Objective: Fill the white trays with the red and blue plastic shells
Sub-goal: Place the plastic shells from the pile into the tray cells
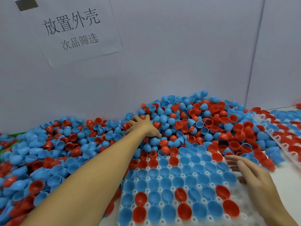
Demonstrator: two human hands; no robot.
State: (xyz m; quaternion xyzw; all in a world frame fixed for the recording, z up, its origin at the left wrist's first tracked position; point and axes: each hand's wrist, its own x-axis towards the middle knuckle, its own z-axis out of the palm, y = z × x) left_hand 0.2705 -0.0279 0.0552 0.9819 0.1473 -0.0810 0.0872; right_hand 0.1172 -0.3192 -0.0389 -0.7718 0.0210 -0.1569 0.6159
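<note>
The left hand (143, 126) reaches far across, its grip spread open, fingers pressed into the heap of loose red and blue plastic half-shells (187, 121) banked against the grey back wall (179, 54). The right hand (254, 175) lies open and flat at the right edge of the near white moulded plastic tray (244, 207), whose pockets mostly hold shells. A second filled tray (280, 136) lies far right. A printed paper sign (70, 30) hangs on the wall.

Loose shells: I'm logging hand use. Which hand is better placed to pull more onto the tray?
Probably the left hand: it lies spread on the shell pile. The right hand hovers open over the white tray.
</note>
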